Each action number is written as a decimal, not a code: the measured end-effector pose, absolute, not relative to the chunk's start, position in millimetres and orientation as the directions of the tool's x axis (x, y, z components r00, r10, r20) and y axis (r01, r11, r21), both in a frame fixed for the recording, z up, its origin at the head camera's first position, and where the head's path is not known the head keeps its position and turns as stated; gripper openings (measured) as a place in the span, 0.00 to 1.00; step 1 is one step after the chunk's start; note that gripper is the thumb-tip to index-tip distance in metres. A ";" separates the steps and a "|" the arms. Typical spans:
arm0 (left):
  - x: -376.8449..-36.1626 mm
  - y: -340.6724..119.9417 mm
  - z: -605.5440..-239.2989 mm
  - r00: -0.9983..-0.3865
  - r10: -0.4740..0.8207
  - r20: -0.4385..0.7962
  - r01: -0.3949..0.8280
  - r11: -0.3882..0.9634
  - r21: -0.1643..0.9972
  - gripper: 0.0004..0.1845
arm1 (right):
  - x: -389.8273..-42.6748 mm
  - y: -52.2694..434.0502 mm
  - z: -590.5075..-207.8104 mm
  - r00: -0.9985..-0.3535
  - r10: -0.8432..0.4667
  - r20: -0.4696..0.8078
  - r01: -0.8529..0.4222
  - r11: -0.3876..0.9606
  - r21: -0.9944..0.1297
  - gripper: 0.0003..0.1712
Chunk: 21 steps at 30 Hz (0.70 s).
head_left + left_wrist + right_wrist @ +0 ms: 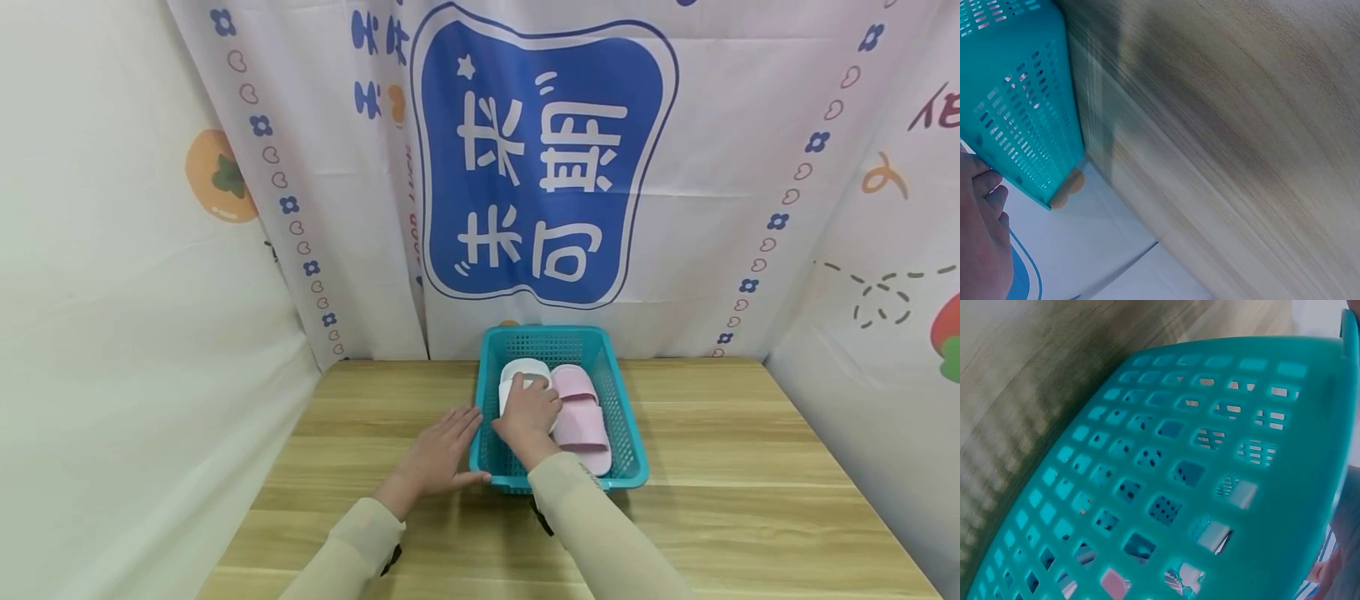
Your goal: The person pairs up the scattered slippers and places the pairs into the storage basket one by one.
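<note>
A turquoise plastic basket [636, 454] holds a white slipper [527, 367] on its left and a pink slipper [581, 427] on its right, both lying lengthwise. My right hand [531, 412] reaches in over the front rim and grips the white slipper across its strap, thumb on the left and fingers bent over the right. Most of that slipper's near half is hidden under the hand. My left hand [442, 450] rests on the basket's left rim with fingers extended, its thumb along the front left corner. In the left wrist view, its fingers [991, 187] lie against the basket rim.
The basket stands on a wood-grain table [720, 517], close to its back edge. Behind it hangs a white printed cloth [697, 275] with a blue panel. More white cloth [135, 333] closes off the left and right sides.
</note>
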<state>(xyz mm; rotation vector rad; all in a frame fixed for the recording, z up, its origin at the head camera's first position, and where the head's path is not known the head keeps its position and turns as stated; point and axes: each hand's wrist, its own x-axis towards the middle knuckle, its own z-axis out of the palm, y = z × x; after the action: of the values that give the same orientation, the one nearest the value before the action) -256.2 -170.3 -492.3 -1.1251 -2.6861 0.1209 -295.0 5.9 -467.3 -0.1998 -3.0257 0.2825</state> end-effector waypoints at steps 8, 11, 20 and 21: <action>-255.7 -170.4 -492.2 -0.682 0.710 0.173 0.696 0.703 -0.145 0.51 | -293.2 3.7 -468.4 -0.989 0.130 0.069 0.114 0.974 -0.196 0.53; -255.9 -170.5 -492.3 -0.684 0.709 0.172 0.694 0.705 -0.146 0.51 | -291.4 3.1 -468.9 -0.990 0.125 0.069 0.110 0.975 -0.193 0.53; -256.3 -170.6 -492.5 -0.677 0.715 0.174 0.700 0.699 -0.150 0.51 | -289.6 2.0 -469.8 -0.992 0.123 0.040 0.112 0.971 -0.209 0.53; -256.2 -170.6 -492.4 -0.676 0.716 0.175 0.700 0.698 -0.149 0.51 | -290.0 1.9 -470.2 -0.992 0.123 0.041 0.112 0.971 -0.213 0.53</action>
<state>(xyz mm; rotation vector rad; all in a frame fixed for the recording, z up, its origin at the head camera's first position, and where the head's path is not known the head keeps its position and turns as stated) -256.2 -170.6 -492.4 -1.1371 -2.6882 0.1022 -290.0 1.9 -470.2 -0.1827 -3.0648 0.3271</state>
